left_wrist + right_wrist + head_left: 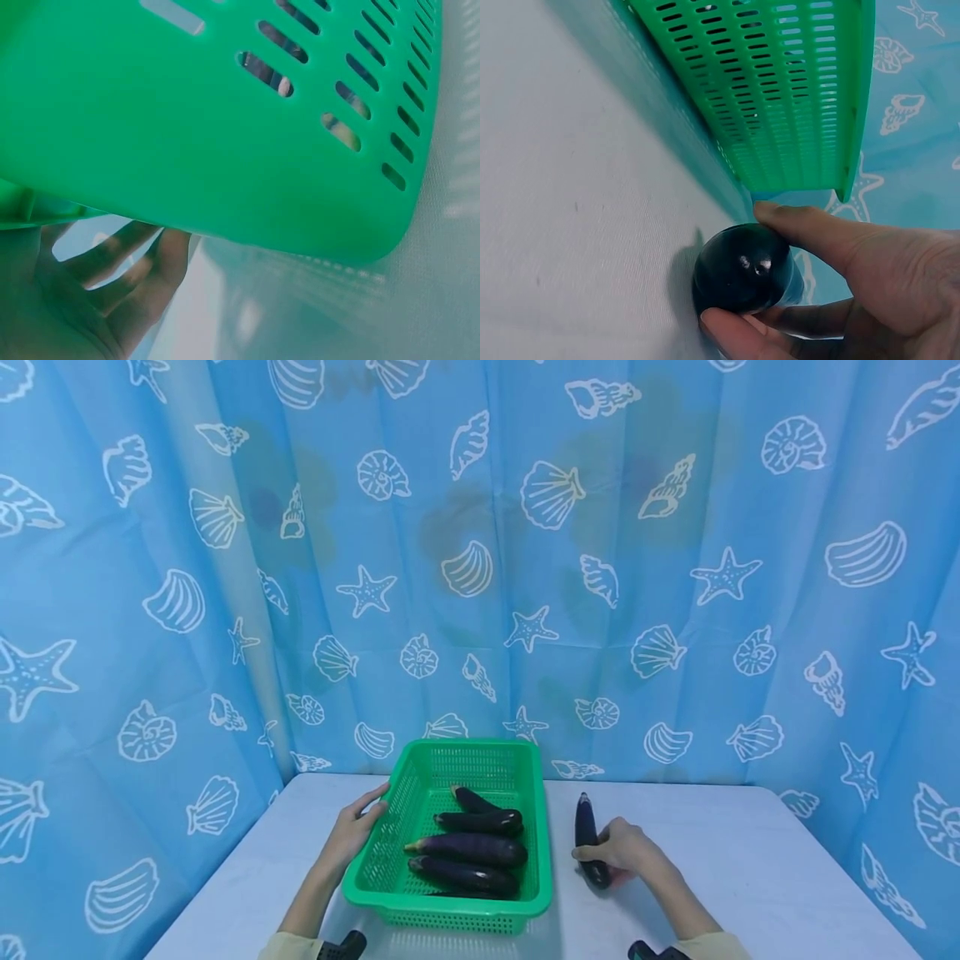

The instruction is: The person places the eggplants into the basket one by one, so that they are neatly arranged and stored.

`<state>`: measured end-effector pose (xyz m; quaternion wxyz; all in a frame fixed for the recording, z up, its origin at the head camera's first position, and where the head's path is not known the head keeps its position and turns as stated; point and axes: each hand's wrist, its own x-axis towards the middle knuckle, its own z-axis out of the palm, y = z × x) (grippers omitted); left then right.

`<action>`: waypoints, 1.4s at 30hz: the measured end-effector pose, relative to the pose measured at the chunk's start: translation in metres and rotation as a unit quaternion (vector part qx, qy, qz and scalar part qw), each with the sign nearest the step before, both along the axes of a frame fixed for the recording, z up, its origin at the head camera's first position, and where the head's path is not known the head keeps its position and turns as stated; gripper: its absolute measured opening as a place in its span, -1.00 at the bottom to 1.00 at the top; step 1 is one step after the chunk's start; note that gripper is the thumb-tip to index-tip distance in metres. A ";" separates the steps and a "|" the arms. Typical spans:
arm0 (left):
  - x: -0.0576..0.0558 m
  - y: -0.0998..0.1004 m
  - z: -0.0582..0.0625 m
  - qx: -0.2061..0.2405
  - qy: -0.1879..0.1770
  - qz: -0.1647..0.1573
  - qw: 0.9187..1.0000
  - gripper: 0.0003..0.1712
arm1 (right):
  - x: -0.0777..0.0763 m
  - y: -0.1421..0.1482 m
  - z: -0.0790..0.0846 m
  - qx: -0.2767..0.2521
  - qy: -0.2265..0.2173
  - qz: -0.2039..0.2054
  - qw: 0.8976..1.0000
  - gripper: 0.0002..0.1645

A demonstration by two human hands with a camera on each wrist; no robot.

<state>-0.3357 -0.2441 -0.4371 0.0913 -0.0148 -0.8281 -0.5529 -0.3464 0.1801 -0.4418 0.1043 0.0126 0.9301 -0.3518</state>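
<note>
My right hand (pixel 626 847) grips an eggplant (pixel 586 822) near its thick lower end, thumb on one side and fingers on the other. That dark, glossy eggplant (pixel 742 270) lies to the right of the green basket (pixel 546 860), its stem end pointing away from me. In the right wrist view its rounded end shows between thumb and fingertips, close to the white surface. My left hand (pixel 352 831) rests its extended fingers against the basket's left side by the rim. Inside the basket lie several eggplants (pixel 472 850), mostly crosswise, one partly hidden behind the near rim.
The basket stands on a white-covered table (pixel 720 835), with slotted walls and a broad rim. A blue curtain (pixel 480 610) with white shell and starfish prints hangs behind the table and along both sides.
</note>
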 end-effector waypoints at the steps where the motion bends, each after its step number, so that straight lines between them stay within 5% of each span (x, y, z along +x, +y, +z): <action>1: 0.000 0.000 0.000 0.000 0.001 0.000 1.000 -0.47 | 0.001 0.001 0.000 0.002 0.001 0.001 1.000 -0.27; 18: 0.003 0.001 0.001 -0.006 0.006 -0.006 1.000 -0.45 | 0.004 0.010 0.001 -0.002 -0.002 0.006 1.000 -0.18; 42: 0.002 0.000 0.002 0.007 0.004 0.001 1.000 -0.46 | 0.004 0.006 0.012 0.102 0.044 0.042 0.993 -0.33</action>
